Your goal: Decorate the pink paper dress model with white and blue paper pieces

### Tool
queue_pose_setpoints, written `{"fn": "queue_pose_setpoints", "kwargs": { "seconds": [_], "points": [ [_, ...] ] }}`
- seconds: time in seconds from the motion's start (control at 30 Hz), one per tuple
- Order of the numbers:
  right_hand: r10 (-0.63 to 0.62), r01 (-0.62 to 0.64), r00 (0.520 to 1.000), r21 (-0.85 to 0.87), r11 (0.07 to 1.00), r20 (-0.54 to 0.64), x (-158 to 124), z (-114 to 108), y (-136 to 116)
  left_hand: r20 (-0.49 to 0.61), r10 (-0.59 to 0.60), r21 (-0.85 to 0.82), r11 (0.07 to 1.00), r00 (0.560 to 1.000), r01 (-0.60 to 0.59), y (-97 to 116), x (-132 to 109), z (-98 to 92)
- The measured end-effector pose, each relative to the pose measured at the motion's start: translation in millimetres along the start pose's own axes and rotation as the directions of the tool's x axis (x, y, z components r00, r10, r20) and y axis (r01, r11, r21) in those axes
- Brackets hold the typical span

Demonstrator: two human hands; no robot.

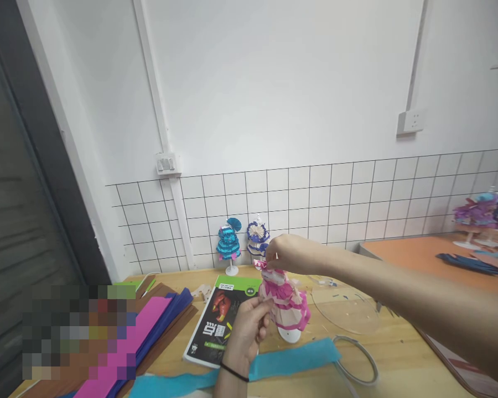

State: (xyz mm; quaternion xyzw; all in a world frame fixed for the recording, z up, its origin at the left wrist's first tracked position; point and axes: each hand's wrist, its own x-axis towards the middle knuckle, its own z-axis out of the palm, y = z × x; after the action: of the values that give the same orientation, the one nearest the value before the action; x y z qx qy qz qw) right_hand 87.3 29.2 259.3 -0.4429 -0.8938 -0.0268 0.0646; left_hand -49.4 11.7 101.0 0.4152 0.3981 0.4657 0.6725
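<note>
A small dress form [289,334] on a white round base wears a tiered pink and cream crepe paper dress [290,309]. My left hand [249,326], with a dark band at its wrist, is closed at the left side of the dress, thumb and finger pinching its edge. From the right, my right hand [285,253] reaches over the top of the form, fingers pinched downward. A pink and white pleated paper piece [259,265] sticks out beside those fingertips. The hand hides the top of the form.
Behind stand a blue paper-dressed form [228,243] and a purple and cream one [257,235]. A dark book [209,331], blue paper strip [294,358], tape ring [367,362] and crepe sheets [124,351] lie around. An orange table [406,254] stands right.
</note>
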Motion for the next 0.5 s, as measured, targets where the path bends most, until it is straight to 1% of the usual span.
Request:
{"fn": "queue_pose_setpoints", "kwargs": {
  "seconds": [0.17, 0.3, 0.5],
  "points": [
    [-0.001, 0.001, 1.000, -0.009, 1.000, 0.001, 0.4, -0.3, -1.4, -0.037, 0.031, 0.002, 1.000, 0.999, -0.031, -1.6, 1.7, -0.6],
    [0.001, -0.001, 1.000, -0.035, 0.999, -0.004, 2.2, 0.5, -0.2, -0.059, 0.015, 0.014, 1.000, 0.998, -0.014, -1.1, 0.7, 0.8],
    [0.038, -0.039, 0.999, -0.073, 0.997, -0.023, 1.9, 0.4, 6.0, -0.030, -0.026, 0.049, 0.998, 0.999, 0.028, -3.6, 1.9, -1.1]
  ]
}}
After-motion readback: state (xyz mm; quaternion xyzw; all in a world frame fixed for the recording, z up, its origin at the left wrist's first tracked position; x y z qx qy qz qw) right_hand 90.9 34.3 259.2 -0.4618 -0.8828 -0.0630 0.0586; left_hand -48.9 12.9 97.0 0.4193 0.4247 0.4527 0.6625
